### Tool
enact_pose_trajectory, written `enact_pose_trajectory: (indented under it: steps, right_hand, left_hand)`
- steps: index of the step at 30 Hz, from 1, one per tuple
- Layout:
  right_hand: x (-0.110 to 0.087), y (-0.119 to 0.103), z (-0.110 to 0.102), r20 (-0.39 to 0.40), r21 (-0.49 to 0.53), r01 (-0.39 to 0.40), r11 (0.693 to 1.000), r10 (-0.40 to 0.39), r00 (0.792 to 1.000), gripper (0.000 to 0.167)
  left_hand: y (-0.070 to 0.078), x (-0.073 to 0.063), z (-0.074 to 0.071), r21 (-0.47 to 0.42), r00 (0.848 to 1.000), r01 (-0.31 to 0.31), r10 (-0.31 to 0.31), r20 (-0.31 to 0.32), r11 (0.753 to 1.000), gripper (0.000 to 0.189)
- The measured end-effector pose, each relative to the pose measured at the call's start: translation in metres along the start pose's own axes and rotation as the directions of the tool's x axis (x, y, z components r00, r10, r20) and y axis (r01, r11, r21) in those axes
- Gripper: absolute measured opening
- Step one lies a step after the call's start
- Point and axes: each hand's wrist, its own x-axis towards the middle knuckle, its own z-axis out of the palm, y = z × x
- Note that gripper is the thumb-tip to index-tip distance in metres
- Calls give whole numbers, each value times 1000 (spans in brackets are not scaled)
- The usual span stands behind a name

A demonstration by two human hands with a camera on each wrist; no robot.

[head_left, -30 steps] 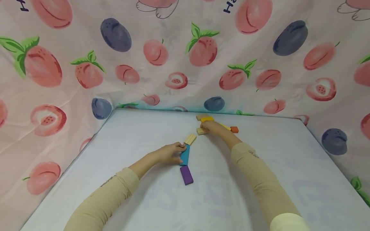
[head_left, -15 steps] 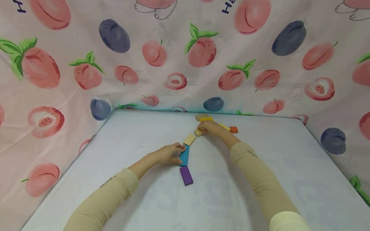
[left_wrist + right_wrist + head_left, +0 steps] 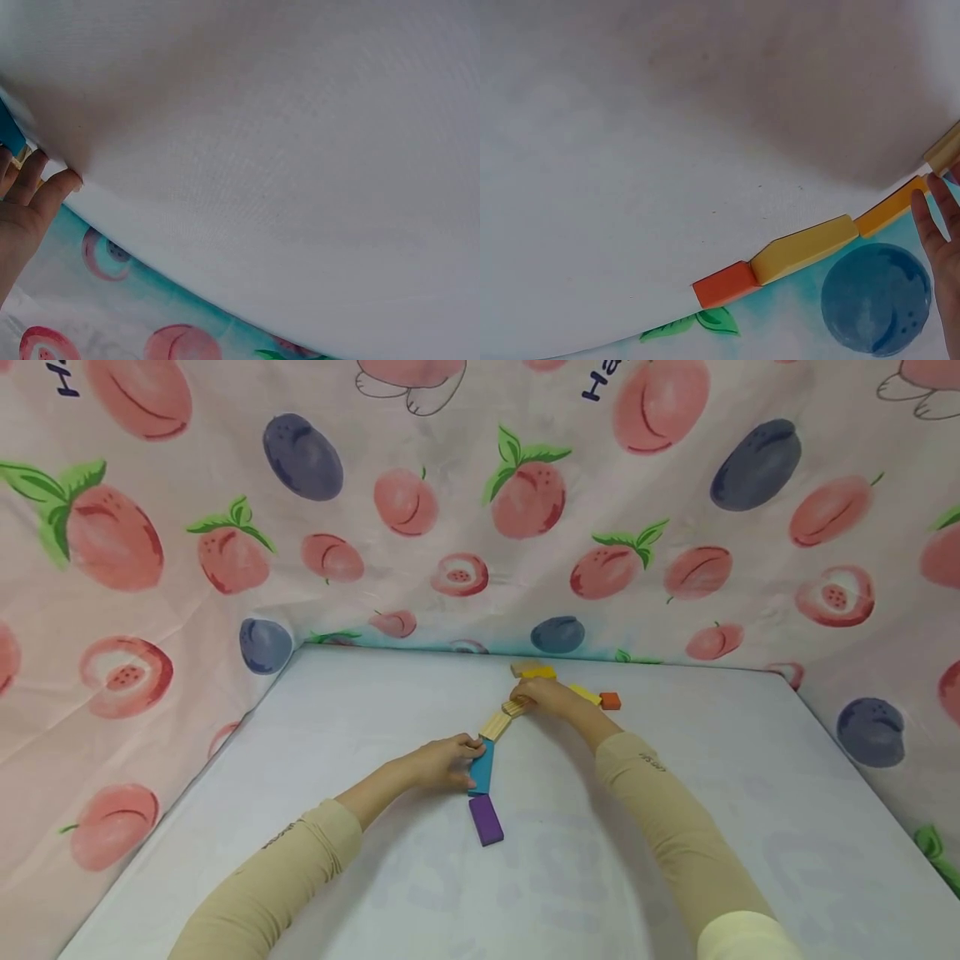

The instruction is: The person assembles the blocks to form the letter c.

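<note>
In the head view, my left hand (image 3: 444, 762) holds a blue block (image 3: 482, 768), thumb near one end and fingers near the other. A purple block (image 3: 487, 820) lies at the blue block's near end. At its far end sits a ribbed plain wooden block (image 3: 495, 726). My right hand (image 3: 547, 696) grips a second ribbed wooden block (image 3: 514, 707) from above, and its near end comes right up to the first one. Part of that block is hidden under the fingers. The left wrist view catches only a corner of the blue block (image 3: 10, 133) beside the fingers.
Behind the right hand lie another wooden block (image 3: 517, 669) and an orange-yellow block (image 3: 538, 672). A yellow block (image 3: 585, 695) and an orange-red block (image 3: 611, 701) continue the row rightward. Fruit-printed cloth (image 3: 450, 485) rises at the back of the white table (image 3: 360, 693).
My right hand has drawn its wooden block left and toward me, turning it, so the gap to the other wooden block has closed. My left hand stays on the blue block.
</note>
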Motion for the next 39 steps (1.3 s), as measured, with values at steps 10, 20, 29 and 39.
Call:
enact_pose_trajectory:
  steps: [10,20,29,39]
  right_hand:
    - [-19,-49,-29,-7,-71,-39,997,38,999,23]
    - [-16,-45,-24,27,-54,-56,997,57,998,25]
    - [-17,-49,-25,31,-64,-64,996,66,997,27]
    - [-17,-52,-26,32,-71,-78,994,80,996,28]
  left_hand:
    - [3,1,-3,3,1000,11,-11,8,1000,62]
    - [1,1,-1,-16,1000,20,-20,19,1000,63]
    - [2,1,-1,-12,1000,16,-16,13,1000,63]
    - [2,1,-1,-3,1000,12,-12,13,1000,63]
